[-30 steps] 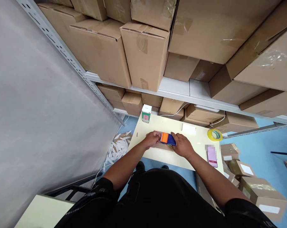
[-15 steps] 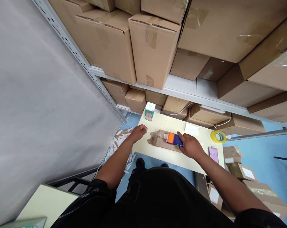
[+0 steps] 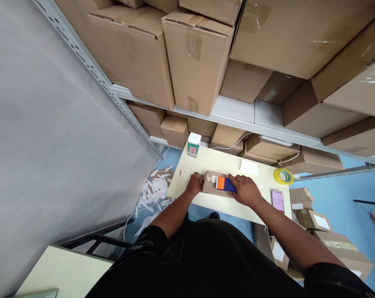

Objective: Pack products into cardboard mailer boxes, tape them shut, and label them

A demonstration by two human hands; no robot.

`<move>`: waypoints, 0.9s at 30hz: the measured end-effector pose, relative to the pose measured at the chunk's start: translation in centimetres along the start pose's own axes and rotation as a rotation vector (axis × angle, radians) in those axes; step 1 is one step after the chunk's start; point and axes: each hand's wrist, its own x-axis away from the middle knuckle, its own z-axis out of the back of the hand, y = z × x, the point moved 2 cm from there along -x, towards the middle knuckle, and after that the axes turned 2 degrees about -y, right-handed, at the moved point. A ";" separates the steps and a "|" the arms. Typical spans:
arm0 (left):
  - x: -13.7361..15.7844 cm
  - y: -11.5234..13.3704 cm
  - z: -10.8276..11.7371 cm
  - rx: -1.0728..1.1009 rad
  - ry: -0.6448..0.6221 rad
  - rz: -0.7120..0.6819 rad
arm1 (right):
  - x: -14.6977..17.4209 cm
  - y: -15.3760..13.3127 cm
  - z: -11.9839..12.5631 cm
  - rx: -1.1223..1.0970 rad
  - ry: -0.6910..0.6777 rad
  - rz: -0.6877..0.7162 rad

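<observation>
A small brown cardboard box (image 3: 209, 187) lies lengthwise on the pale yellow table. On its upper side is an orange and dark-blue flat item (image 3: 226, 183) with a white left end; its exact kind is unclear. My right hand (image 3: 245, 189) holds the blue end, thumb and fingers closed round it and the box's right end. At the box's left end, my left hand (image 3: 194, 184) is closed on the end flap, with its fingertips partly hidden. Clear, shiny plastic or tape shows on the box between the left hand and the orange part.
A green and white carton (image 3: 194, 145) stands at the table's back left. White paper (image 3: 249, 167), a yellow tape roll (image 3: 283, 176) and a phone (image 3: 277, 201) lie to the right. Shelves of cardboard boxes (image 3: 196, 62) rise behind; white scraps (image 3: 154, 190) cover the floor left.
My left hand has moved right onto the box's left end, and the flap that stuck out there is now folded in. My right hand stays on the orange and blue item.
</observation>
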 end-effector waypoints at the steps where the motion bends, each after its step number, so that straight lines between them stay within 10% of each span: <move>1: 0.0 0.1 0.6 -0.016 0.017 0.009 | -0.1 -0.1 0.0 -0.002 -0.004 -0.004; 8: 1.9 4.4 4.1 -0.322 -0.174 -0.674 | -0.6 -0.6 0.4 -0.041 -0.041 -0.032; 27: 2.0 5.6 1.5 -0.644 -0.208 -0.604 | 2.7 3.3 0.5 -0.051 -0.024 0.007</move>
